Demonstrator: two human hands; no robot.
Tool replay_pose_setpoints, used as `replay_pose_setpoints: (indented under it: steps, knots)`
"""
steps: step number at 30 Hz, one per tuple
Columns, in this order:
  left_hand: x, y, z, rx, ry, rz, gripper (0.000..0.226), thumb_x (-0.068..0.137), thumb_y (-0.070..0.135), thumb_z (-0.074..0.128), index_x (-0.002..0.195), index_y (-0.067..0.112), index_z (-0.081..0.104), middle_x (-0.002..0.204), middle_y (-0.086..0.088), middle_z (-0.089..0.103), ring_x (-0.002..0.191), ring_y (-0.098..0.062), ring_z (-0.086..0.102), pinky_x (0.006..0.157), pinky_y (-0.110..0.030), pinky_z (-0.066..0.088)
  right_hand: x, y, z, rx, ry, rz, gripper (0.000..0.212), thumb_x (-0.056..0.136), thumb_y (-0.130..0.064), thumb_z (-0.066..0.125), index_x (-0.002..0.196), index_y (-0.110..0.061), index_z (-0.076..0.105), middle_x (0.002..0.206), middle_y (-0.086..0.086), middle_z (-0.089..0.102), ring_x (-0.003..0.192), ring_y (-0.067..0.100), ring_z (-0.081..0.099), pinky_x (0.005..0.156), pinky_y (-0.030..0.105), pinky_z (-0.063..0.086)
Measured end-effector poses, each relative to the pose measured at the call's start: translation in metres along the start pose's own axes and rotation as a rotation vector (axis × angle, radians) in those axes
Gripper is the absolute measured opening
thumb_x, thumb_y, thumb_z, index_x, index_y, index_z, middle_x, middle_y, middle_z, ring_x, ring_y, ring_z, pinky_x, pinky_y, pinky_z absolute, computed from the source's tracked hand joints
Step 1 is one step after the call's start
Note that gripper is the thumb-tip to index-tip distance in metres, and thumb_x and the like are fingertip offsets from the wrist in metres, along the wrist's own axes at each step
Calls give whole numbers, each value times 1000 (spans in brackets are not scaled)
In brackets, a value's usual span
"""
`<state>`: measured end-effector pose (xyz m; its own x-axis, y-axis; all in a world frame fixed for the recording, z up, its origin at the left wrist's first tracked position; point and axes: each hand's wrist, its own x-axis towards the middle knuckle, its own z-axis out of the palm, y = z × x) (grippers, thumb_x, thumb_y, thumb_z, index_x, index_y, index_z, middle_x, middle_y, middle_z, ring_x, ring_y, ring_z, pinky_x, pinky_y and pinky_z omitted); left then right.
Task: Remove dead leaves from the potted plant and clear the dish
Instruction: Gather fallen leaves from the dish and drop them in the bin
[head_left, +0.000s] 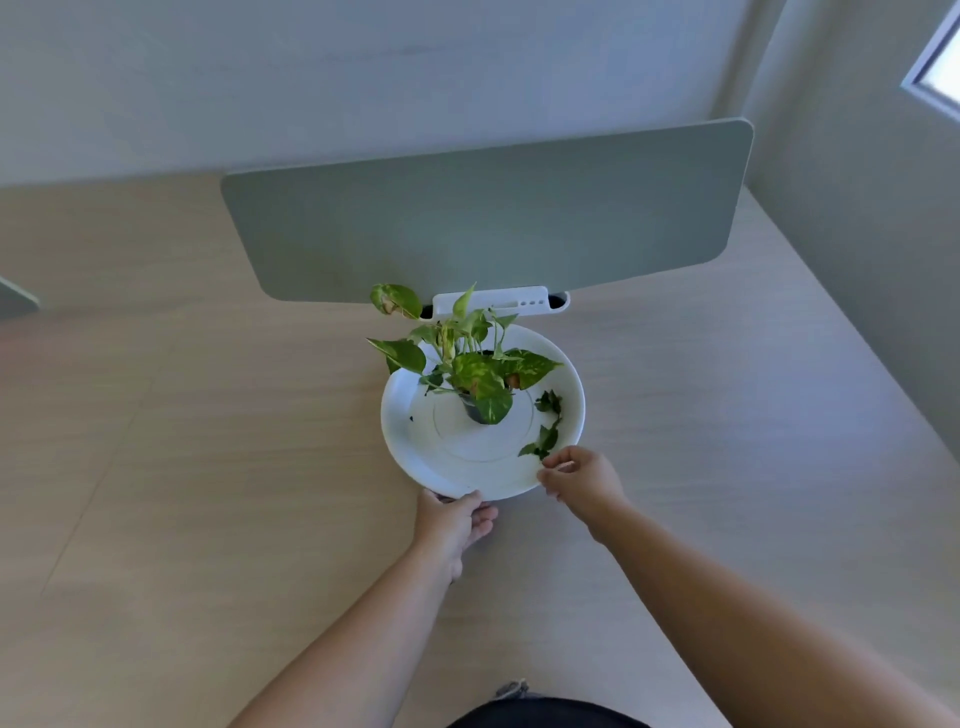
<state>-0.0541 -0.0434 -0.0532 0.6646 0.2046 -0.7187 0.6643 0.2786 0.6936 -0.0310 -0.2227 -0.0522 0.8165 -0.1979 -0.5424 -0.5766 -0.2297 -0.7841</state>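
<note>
Clearing stage of the task, judged from the layout. A white round dish (415, 447) sits on a pale wood-grain desk (208, 467); a small pothos plant (467, 364) in a dark pot (475, 410) stands on the dish, offset from centre toward 12 o'clock. Loose dark-green leaf pieces (545, 426) lie on the dish floor in a loose line from about 3 to 5 o'clock, and one tiny fragment (411, 418) lies near 9 o'clock. The left hand (452, 525) clasps the dish rim at 6 o'clock, thumb on top and fingers beneath, apparently steadying it. The right hand (579, 475) hovers at the rim near 5 o'clock, thumb and forefinger drawn close together just beside the nearest leaf piece; whether they already pinch it cannot be told. The next move appears to call for a fine pinch on thin, limp scraps lying flat on a smooth surface, then lifting them over the raised rim. Several attached leaves show brown or yellow patches, one at about 11 o'clock of the plant, so trimming may be unfinished. Overhanging foliage shades the scraps farthest from the hand. Behind the dish, a grey-green divider panel (493, 223) with a white clamp bracket (491, 301) limits room at 12 o'clock.
</note>
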Motion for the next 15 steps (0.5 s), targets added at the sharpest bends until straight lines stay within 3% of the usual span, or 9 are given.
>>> replay_pose_setpoints:
  steps: [6, 9, 15]
  knots:
    - [17, 28, -30, 170, -10, -23, 36, 86, -1, 57, 117, 13, 44, 99, -17, 65, 69, -22, 67, 61, -33, 59, 22, -14, -30, 86, 114, 30, 13, 84, -8, 62, 95, -13, 68, 81, 10, 66, 68, 20, 61, 74, 39, 58]
    - [26, 50, -48, 330, -21, -4, 40, 81, 0, 54, 120, 9, 47, 90, -15, 62, 63, -21, 62, 55, -31, 57, 30, -17, -44, 113, 125, 43, 16, 83, -5, 64, 98, -8, 68, 78, 9, 65, 65, 19, 58, 68, 33, 55]
    - [39, 83, -62, 588, -67, 17, 35, 83, 1, 47, 117, 6, 52, 83, -11, 60, 63, -20, 56, 61, -32, 55, 29, -14, -36, 164, 49, 70, 22, 82, -8, 71, 102, -6, 63, 79, 13, 70, 64, 20, 60, 65, 31, 56]
